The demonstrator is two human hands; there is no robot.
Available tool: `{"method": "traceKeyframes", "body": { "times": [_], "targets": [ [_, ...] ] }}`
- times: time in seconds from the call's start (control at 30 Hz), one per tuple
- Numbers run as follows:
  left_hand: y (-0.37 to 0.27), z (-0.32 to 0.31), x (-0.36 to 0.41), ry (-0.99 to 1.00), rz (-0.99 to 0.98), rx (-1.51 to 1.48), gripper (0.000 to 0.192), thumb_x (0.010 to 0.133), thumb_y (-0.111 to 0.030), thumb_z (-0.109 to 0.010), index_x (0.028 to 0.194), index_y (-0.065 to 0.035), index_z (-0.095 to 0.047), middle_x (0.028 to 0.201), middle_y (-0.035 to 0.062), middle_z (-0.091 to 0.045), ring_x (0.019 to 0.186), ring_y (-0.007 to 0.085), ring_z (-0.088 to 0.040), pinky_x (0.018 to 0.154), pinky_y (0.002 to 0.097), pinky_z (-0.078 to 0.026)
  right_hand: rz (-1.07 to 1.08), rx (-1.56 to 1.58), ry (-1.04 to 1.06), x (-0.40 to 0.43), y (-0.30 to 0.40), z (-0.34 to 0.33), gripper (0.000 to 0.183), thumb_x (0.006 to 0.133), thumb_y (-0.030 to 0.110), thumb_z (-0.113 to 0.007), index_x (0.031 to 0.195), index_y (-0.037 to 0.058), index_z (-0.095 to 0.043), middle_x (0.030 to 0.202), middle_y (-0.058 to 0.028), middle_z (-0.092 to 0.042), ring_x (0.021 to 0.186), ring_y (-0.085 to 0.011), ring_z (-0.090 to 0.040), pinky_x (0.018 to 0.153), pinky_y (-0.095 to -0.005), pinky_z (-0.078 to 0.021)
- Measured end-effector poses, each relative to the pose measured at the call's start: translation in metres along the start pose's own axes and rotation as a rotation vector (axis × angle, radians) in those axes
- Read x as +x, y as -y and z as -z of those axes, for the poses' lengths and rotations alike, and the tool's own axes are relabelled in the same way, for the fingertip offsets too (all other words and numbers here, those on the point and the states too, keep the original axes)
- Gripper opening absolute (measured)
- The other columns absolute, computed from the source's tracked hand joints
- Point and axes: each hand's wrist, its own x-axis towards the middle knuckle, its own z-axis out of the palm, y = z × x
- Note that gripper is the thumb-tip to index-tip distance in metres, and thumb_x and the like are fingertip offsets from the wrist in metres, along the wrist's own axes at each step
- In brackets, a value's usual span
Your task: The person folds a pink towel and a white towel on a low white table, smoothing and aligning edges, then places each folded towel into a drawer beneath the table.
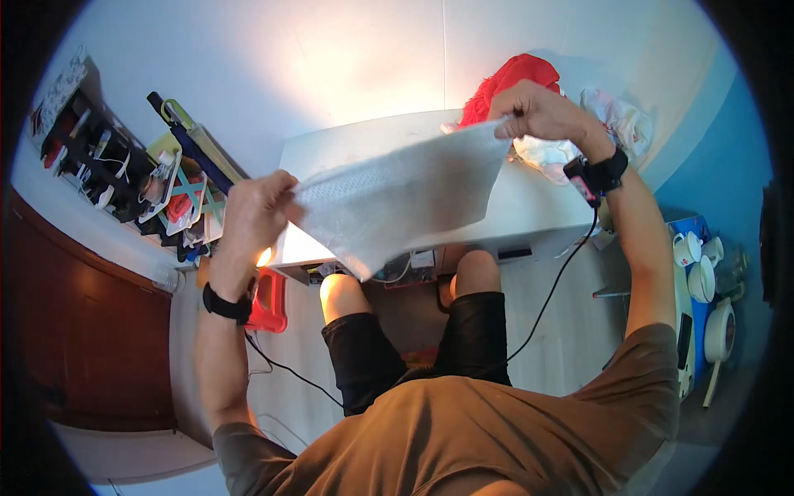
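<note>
A thin, whitish, slightly see-through sheet, fabric or plastic, is stretched in the air between my two hands, over a white table. My left hand pinches its left end, fingers closed on the edge. Higher up, my right hand grips the sheet's upper right corner. The sheet's lower part hangs down blurred, with one corner above my knee. Behind my right hand lie a red cloth with a fringe and a white cloth on the table.
A red plastic stool stands left of my legs. Farther left are a folded umbrella and a shelf rack with shoes. White mugs and a roll of tape are at the right. A black cable hangs from my right wrist.
</note>
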Motion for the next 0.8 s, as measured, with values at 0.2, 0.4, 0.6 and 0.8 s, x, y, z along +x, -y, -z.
{"method": "traceKeyframes", "body": {
  "times": [0.2, 0.4, 0.6, 0.8],
  "targets": [
    [0.011, -0.047, 0.002, 0.228, -0.045, 0.096, 0.014, 0.069, -0.012, -0.068, 0.082, -0.0063, -0.065, 0.068, 0.0174, -0.064, 0.068, 0.0362, -0.064, 0.062, 0.0451, -0.050, -0.145, 0.033, 0.175, -0.005, -0.026, -0.035, 0.010, 0.079, 0.005, -0.070, 0.083, -0.0017, -0.064, 0.061, -0.0045, -0.052, 0.055, -0.0113, -0.054, 0.052, -0.0293, -0.0437],
    [0.044, -0.065, 0.066, 0.027, -0.027, 0.236, 0.010, 0.070, -0.014, -0.063, 0.078, -0.0088, -0.064, 0.066, 0.0153, -0.063, 0.066, 0.0353, -0.064, 0.061, 0.0459, -0.050, -0.153, -0.049, -0.108, 0.049, -0.084, -0.022, 0.007, 0.080, 0.004, -0.067, 0.078, -0.0025, -0.066, 0.061, -0.0022, -0.057, 0.054, -0.0082, -0.053, 0.052, -0.0271, -0.0438],
    [0.041, -0.039, 0.100, -0.397, 0.080, 0.144, 0.012, 0.081, -0.013, -0.062, 0.090, -0.0118, -0.069, 0.078, 0.0136, -0.067, 0.074, 0.0333, -0.065, 0.065, 0.0418, -0.051, 0.037, -0.017, -0.675, 0.079, -0.067, 0.015, 0.015, 0.080, 0.009, -0.067, 0.091, -0.0021, -0.069, 0.069, -0.0055, -0.060, 0.066, -0.0109, -0.056, 0.059, -0.0268, -0.0448],
    [0.057, -0.110, 0.032, -0.511, -0.101, 0.140, 0.022, 0.073, 0.000, -0.064, 0.091, -0.0122, -0.067, 0.096, 0.0090, -0.066, 0.089, 0.0288, -0.063, 0.071, 0.0402, -0.052, 0.240, -0.245, -0.709, 0.031, -0.098, -0.075, 0.010, 0.071, 0.006, -0.071, 0.078, 0.0022, -0.066, 0.076, -0.0106, -0.061, 0.069, -0.0263, -0.061, 0.062, -0.0331, -0.0488]
  ]
}}
